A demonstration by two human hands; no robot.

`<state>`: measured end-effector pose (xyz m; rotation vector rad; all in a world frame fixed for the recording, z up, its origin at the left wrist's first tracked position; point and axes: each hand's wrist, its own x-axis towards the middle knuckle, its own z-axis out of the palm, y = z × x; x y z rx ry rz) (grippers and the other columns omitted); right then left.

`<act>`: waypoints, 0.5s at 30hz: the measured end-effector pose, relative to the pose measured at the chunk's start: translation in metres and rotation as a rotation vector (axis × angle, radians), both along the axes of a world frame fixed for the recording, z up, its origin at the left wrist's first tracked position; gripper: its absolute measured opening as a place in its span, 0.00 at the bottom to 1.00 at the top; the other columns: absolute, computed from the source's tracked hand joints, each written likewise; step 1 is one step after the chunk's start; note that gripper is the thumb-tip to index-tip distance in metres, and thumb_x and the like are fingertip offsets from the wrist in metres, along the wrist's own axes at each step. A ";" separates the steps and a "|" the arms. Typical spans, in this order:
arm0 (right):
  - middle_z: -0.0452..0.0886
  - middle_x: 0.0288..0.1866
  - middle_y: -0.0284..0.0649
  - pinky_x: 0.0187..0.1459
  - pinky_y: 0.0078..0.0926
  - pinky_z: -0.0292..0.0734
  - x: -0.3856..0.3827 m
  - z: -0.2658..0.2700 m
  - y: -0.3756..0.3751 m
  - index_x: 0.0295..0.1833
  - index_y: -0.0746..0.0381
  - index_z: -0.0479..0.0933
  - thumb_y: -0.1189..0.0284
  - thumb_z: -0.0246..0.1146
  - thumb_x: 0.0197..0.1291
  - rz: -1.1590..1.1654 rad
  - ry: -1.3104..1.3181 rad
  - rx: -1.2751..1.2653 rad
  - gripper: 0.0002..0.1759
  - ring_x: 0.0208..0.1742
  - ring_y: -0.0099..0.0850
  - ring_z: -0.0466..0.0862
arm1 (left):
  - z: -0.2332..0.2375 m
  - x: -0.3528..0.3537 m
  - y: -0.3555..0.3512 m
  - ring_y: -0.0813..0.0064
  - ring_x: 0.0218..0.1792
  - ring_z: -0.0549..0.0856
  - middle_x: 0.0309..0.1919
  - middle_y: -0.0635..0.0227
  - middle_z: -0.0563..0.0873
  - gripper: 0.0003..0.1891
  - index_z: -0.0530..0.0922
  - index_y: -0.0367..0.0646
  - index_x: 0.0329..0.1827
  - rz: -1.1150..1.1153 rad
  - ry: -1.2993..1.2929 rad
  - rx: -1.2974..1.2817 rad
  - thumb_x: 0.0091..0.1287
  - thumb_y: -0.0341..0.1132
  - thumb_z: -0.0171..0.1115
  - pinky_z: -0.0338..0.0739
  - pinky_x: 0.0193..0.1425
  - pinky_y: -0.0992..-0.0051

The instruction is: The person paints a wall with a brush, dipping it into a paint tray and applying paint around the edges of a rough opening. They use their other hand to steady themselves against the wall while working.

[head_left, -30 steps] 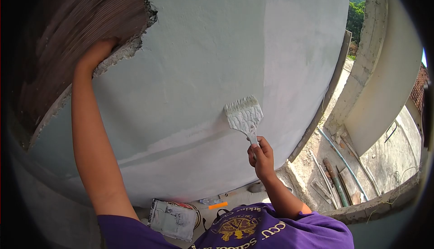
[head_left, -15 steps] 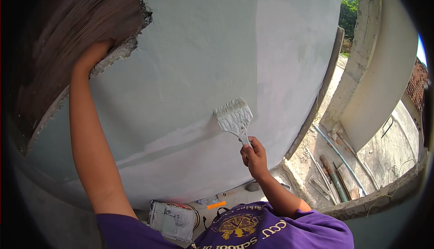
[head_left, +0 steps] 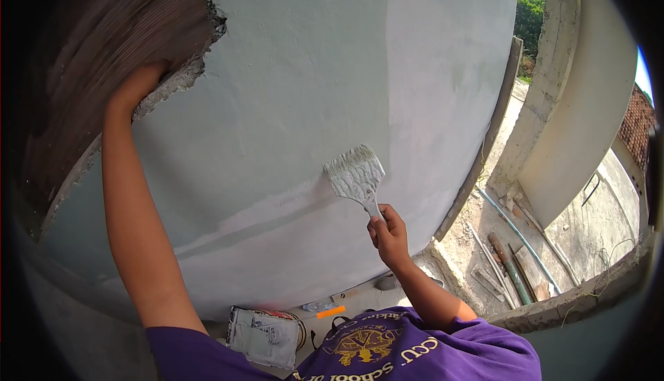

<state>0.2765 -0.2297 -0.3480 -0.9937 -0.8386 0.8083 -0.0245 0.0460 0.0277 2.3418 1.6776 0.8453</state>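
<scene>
"What's in your grip?"
"My right hand (head_left: 389, 232) is closed round the handle of the brush (head_left: 356, 173), bristles up, the head coated pale. My left hand (head_left: 142, 82) reaches over a broken edge (head_left: 181, 83) of the wall (head_left: 297, 104); its fingers are hidden, so I can't tell whether they hold anything."
"Where's the brush?"
"In front of the wall, near where the grey-green meets the paler part (head_left: 443, 69). I can't tell whether the bristles touch."
"Which step is this?"
"Brushing a coat onto the wall, I'd judge."
"And what does the next move call for?"
"Bristles laid evenly on the surface, I'd say, the handle held firm, and a steady wrist along that border."
</scene>
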 end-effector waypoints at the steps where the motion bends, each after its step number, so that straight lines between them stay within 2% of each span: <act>1: 0.68 0.22 0.26 0.18 0.13 0.56 0.000 -0.006 0.001 0.48 0.62 0.71 0.72 0.52 0.70 -0.010 -0.014 -0.002 0.07 0.17 0.13 0.62 | 0.000 0.000 0.000 0.65 0.49 0.83 0.52 0.54 0.84 0.28 0.78 0.33 0.58 -0.004 0.010 0.008 0.70 0.50 0.49 0.71 0.58 0.73; 5: 0.68 0.22 0.25 0.18 0.13 0.56 -0.005 -0.049 -0.010 0.49 0.62 0.71 0.72 0.52 0.70 -0.020 -0.035 -0.045 0.07 0.18 0.12 0.63 | 0.000 -0.004 0.006 0.65 0.50 0.82 0.53 0.53 0.84 0.28 0.77 0.33 0.59 -0.008 0.034 0.021 0.70 0.50 0.49 0.70 0.59 0.73; 7: 0.68 0.22 0.25 0.18 0.12 0.56 -0.008 -0.053 -0.019 0.49 0.62 0.71 0.72 0.52 0.70 -0.007 0.000 -0.084 0.07 0.18 0.12 0.63 | 0.000 -0.006 0.009 0.65 0.50 0.82 0.52 0.52 0.84 0.29 0.77 0.32 0.59 -0.012 0.093 0.091 0.70 0.51 0.49 0.70 0.59 0.72; 15: 0.68 0.22 0.26 0.18 0.13 0.55 0.004 -0.013 -0.004 0.48 0.62 0.71 0.72 0.52 0.70 -0.045 -0.011 0.025 0.07 0.17 0.12 0.62 | -0.001 -0.002 0.002 0.65 0.49 0.82 0.50 0.52 0.84 0.29 0.77 0.32 0.59 -0.014 -0.023 0.012 0.70 0.51 0.49 0.70 0.59 0.72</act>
